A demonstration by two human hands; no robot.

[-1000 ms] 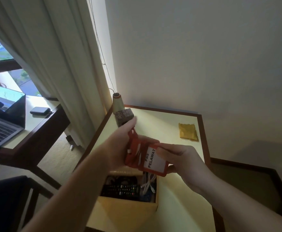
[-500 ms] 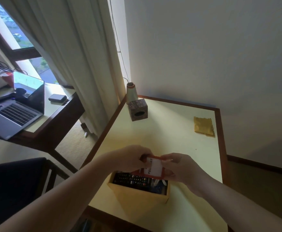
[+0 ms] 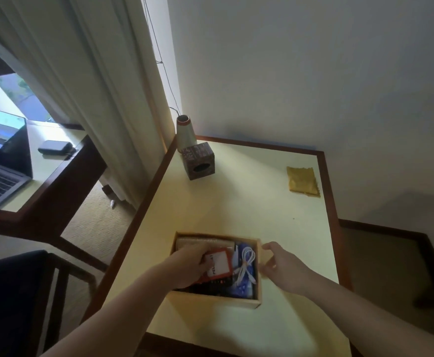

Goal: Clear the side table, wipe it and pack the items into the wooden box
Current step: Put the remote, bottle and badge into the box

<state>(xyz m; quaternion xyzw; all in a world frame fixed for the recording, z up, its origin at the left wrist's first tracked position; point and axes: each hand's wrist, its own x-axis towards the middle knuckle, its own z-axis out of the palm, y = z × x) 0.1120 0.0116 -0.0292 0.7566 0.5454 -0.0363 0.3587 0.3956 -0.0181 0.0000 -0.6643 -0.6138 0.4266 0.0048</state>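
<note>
Now the left hand [image 3: 188, 264] is holding the red card [image 3: 217, 265] in the wooden box [image 3: 258, 274]; the right hand [image 3: 284, 266] is hanging just beside it, fingers loose.

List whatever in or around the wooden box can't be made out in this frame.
Head view only:
- Red-framed badge holder: its print is partly covered by the left hand.
- Black remote control: mostly buried under the badge holder; buttons are too blurred to read.
- Blue item under the white cable: too blurred to identify.
- Open wooden box: its floor is hidden by contents.
</note>
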